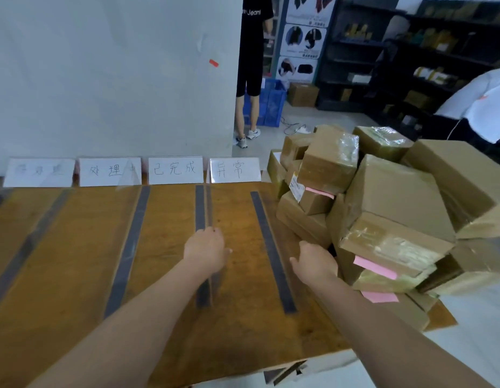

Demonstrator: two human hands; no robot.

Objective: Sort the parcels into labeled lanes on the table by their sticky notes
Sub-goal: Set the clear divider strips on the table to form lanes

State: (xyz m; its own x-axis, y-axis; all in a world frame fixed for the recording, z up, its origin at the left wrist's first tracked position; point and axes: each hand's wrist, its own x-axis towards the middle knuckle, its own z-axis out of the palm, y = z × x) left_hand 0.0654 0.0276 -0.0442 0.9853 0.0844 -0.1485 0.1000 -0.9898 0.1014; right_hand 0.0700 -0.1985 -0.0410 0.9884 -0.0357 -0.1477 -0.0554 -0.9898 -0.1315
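Note:
A pile of brown cardboard parcels (383,197) covers the right end of the wooden table (75,247). Pink sticky notes (374,267) show on some of them. Dark tape strips (268,247) split the tabletop into lanes. Several white label cards (176,169) stand along the far edge, one per lane. My left hand (206,250) hovers over the tape between the two right-hand lanes, fingers loosely curled, holding nothing. My right hand (316,261) is at the left edge of the pile, beside a taped parcel (388,242). Its fingertips are hidden and nothing shows in its grip.
A white wall (103,79) rises behind the cards. A person in black (254,65) stands at the back by blue crates (268,105). Dark shelves (411,65) fill the back right, and a person in white (483,105) is at the right edge.

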